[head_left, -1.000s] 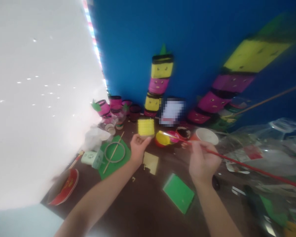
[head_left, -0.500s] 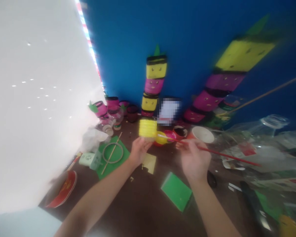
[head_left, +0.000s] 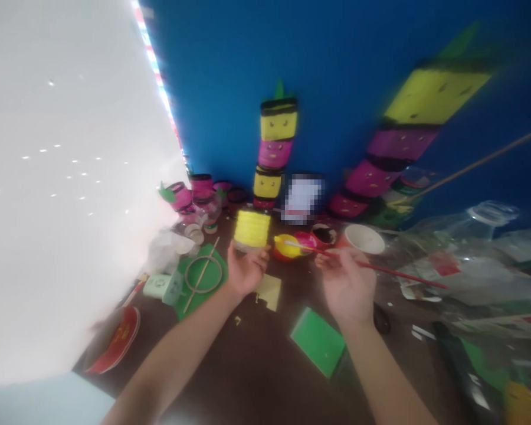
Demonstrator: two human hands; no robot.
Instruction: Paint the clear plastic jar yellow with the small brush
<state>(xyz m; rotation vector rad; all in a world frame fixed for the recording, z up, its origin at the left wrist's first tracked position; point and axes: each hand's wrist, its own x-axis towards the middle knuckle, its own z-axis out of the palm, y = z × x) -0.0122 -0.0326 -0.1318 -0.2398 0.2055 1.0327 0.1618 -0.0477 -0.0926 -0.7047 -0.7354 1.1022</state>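
My left hand (head_left: pixel 246 270) is closed round the lower end of a yellow-painted plastic bottle piece (head_left: pixel 253 229), whose ridged side faces me and whose bottom edge looks clear. In my right hand (head_left: pixel 348 283) a thin red-handled paintbrush (head_left: pixel 396 274) is pinched, its bristles pointing left. The brush tip is over a small cup of yellow paint (head_left: pixel 287 246), apart from the bottle piece. Beside that cup are a cup of pink paint (head_left: pixel 307 241) and one of black paint (head_left: pixel 324 234).
A white-rimmed cup (head_left: pixel 363 238) stands right of the paints, before clear plastic bottles (head_left: pixel 491 215). Painted face towers (head_left: pixel 275 152) lean at the blue wall. Green sheets (head_left: pixel 318 341), a yellow scrap (head_left: pixel 269 290), a ring (head_left: pixel 203 274) and a red-rimmed bowl (head_left: pixel 126 336) lie nearer.
My left hand has moved the bottle piece left, away from the paint cups. The brush tip has gone from beside the piece to over the yellow paint.
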